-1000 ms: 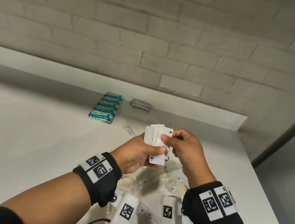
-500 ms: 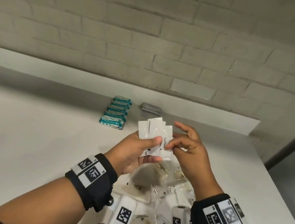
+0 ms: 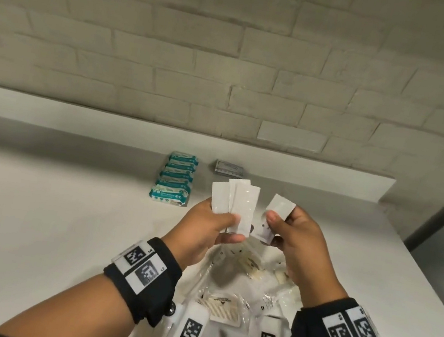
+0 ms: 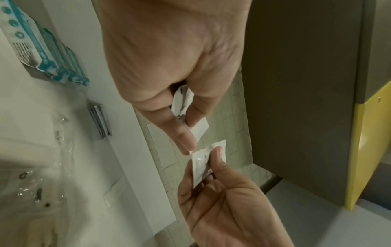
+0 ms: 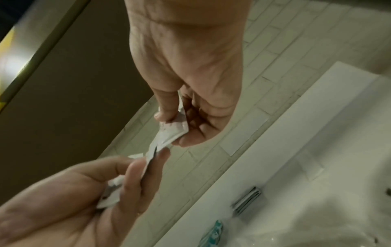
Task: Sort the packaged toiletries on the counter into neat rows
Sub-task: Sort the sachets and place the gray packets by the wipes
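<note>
**Desk:** What does the head view show?

**Operator:** Over the white counter (image 3: 29, 224), my left hand (image 3: 204, 233) grips a fan of white sachets (image 3: 233, 205), thumb clamped across their lower ends. My right hand (image 3: 294, 239) pinches a single white sachet (image 3: 272, 218) just right of the fan, apart from it. I judge the fan is spread so each sachet can be drawn off alone. At the far edge a row of teal packets (image 3: 174, 181) stands finished, overlapping front to back, with a small stack of grey packets (image 3: 229, 168) just to its right. Near me, under my wrists, a loose heap of clear-wrapped items (image 3: 239, 283) waits, a comb (image 3: 218, 309) among them.

**Desk:** And the left wrist camera?

**Operator:** The left hand's thumb and forefinger are curled on crumpled white ends of the fan (image 4: 184, 103). Below it the right hand (image 4: 222, 200) holds the single sachet (image 4: 203, 162) flat between thumb and fingers. The teal row (image 4: 52, 58) and grey stack (image 4: 100, 123) lie to the left against the counter's raised back edge.

**Desk:** The right wrist camera?

**Operator:** Blurred. The right hand's thumb and fingers close on the sachet (image 5: 169, 133); the left hand (image 5: 74, 200) grips the fan's ends (image 5: 112, 188) lower left. Whether sachet and fan touch here, I cannot tell. The grey stack (image 5: 247, 200) and a teal packet end (image 5: 213, 232) show on the counter.

**Desk:** Your reading?

**Operator:** Sorting looks partly done: one row laid, a second begun, the heap untouched. I would expect the white sachets to go down beside the grey stack.
</note>
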`<control>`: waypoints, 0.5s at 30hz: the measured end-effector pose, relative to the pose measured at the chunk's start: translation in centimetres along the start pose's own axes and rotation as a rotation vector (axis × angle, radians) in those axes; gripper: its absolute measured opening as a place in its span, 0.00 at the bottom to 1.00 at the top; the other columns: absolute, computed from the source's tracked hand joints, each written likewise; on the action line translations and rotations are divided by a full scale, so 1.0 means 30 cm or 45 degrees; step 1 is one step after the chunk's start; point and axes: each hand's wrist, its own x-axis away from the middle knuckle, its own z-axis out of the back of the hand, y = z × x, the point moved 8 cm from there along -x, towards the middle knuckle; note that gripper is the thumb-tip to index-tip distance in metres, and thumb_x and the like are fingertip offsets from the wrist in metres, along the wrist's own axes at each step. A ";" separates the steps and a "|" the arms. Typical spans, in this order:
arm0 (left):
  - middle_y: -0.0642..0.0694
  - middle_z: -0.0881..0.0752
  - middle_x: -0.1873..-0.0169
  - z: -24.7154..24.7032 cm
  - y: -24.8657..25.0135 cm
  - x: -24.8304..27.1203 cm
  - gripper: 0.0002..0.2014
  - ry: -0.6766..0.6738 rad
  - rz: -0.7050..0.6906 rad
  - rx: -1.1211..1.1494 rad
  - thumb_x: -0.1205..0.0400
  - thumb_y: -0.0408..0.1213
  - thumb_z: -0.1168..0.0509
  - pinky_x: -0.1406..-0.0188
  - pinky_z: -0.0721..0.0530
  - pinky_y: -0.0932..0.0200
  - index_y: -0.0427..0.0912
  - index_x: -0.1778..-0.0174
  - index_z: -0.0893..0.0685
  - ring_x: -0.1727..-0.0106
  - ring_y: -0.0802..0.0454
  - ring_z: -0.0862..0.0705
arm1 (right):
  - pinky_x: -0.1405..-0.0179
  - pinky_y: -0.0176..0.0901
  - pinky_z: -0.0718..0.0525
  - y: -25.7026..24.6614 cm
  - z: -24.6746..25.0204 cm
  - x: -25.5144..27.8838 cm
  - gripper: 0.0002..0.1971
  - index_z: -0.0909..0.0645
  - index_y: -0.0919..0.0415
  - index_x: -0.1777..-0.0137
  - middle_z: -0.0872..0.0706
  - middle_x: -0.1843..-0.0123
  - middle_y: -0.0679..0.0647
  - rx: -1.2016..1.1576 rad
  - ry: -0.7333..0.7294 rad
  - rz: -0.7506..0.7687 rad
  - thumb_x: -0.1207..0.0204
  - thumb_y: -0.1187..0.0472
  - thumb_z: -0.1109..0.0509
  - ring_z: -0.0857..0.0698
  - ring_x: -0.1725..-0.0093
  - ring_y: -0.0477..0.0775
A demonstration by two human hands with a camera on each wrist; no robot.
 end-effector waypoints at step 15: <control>0.36 0.12 0.45 -0.040 -0.046 -0.029 0.11 0.025 0.026 0.060 0.14 0.30 0.42 0.45 0.13 0.47 0.35 0.38 0.20 0.46 0.43 0.12 | 0.63 0.41 0.23 -0.093 -0.068 0.032 0.09 0.18 0.64 0.55 0.19 0.56 0.52 1.129 0.170 0.344 0.23 0.57 0.29 0.19 0.59 0.54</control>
